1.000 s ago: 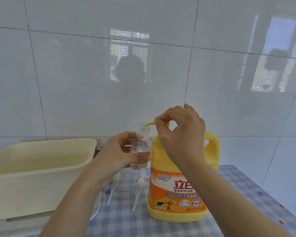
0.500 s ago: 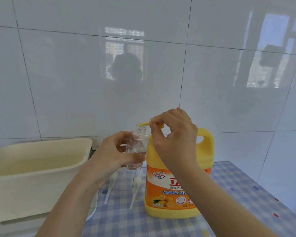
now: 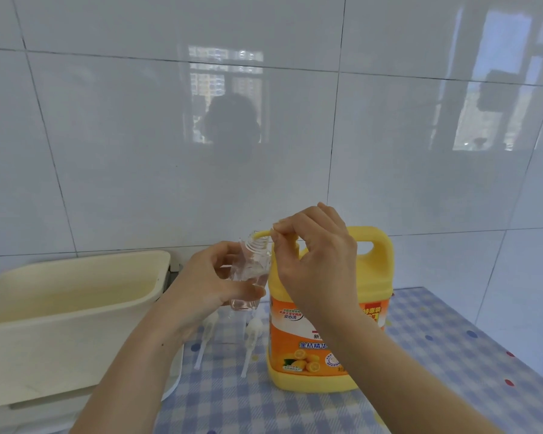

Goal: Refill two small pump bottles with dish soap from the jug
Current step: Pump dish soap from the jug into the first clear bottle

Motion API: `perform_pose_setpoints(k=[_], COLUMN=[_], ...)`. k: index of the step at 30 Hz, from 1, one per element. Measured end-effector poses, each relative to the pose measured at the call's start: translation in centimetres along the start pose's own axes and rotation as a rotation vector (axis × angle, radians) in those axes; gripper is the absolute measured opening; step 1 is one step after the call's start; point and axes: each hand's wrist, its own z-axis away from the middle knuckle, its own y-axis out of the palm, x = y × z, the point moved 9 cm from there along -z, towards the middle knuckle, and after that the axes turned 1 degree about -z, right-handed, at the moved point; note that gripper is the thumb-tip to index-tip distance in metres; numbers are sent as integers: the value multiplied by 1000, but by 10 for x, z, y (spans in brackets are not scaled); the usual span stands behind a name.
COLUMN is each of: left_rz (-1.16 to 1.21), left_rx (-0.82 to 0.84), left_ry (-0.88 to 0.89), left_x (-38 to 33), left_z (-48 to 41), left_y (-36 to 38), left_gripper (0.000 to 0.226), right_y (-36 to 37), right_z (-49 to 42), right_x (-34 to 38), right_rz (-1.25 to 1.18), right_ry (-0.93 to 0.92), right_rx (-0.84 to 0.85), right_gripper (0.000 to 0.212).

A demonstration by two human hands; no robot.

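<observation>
A yellow dish soap jug with an orange label stands upright on the checked tablecloth. My right hand rests on top of it, fingers pinched on its yellow pump nozzle. My left hand holds a small clear bottle, uncapped, with its threaded neck right under the nozzle tip. A little liquid sits in the bottle's bottom. Two white pump heads with tubes lie on the cloth below the bottle. A second small bottle cannot be made out.
A cream plastic tub stands at the left on a white base, close to my left forearm. The blue checked tablecloth runs to the right. A white tiled wall rises directly behind the jug.
Both hands keep their hold. The bottle has tilted slightly, its neck closer under the nozzle. The view has shifted a little.
</observation>
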Motion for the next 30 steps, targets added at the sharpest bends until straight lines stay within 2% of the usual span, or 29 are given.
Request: perform_pose_setpoints(k=[21, 30], left_rz=[51, 65], left_rx=[7, -43], left_ry=[13, 61], left_x=[-5, -11], left_z=[3, 2], left_y=[2, -5], left_gripper=[54, 55], right_y=[-8, -7], right_z=[-11, -31], right_x=[1, 4], right_rz=[3, 58], right_ry=[84, 104], right_rx=[-31, 71], right_gripper=[13, 15])
